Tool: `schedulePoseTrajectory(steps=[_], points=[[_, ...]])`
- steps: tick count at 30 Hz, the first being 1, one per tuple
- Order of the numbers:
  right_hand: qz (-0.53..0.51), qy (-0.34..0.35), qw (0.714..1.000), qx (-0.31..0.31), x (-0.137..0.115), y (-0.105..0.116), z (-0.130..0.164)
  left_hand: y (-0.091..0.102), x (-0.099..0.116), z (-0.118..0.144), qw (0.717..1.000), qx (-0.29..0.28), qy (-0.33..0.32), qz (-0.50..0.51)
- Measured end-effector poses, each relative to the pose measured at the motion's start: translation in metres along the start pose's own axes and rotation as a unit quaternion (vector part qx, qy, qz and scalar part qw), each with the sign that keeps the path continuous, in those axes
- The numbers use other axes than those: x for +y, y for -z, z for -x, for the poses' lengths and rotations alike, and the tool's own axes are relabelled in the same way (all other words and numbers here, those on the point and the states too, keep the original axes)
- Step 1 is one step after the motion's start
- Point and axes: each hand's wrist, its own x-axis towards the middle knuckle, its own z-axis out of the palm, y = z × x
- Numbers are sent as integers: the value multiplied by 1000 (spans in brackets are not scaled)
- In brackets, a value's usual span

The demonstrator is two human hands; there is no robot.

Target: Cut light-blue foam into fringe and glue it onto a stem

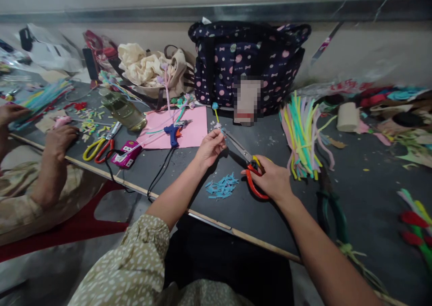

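Note:
My right hand (pixel 276 180) grips scissors (pixel 239 145) with red and yellow handles, their blades pointing up and left. At the blade tips, my left hand (pixel 211 148) is closed in a pinch on a small blue strip (pixel 222 131). Only a bit of that strip shows, so its full length is hidden by the fingers. Below the hands, several cut blue pieces (pixel 222 186) lie in a loose heap on the dark table (pixel 270 229). Just beyond my left hand stands a yellow stem with a blue top (pixel 215 108).
A pink sheet (pixel 195 126) bears a blue glue gun (pixel 173 136). Bundled pastel pipe cleaners (pixel 302 139) and green-handled pliers (pixel 332 207) lie right. A patterned bag (pixel 249 58) stands behind. Left are a bottle (pixel 123 110), other scissors (pixel 101 148) and a co-worker's hands (pixel 60 139).

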Motion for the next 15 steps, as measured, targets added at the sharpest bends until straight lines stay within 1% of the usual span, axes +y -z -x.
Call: schedulePoseTrajectory(steps=[8, 15], points=[[14, 10, 1000, -2, 0, 0, 1, 1, -2, -1, 1000, -11, -5, -3], [18, 16, 1000, 8, 1, -1, 1, -1, -2, 1, 1000, -4, -7, -19]])
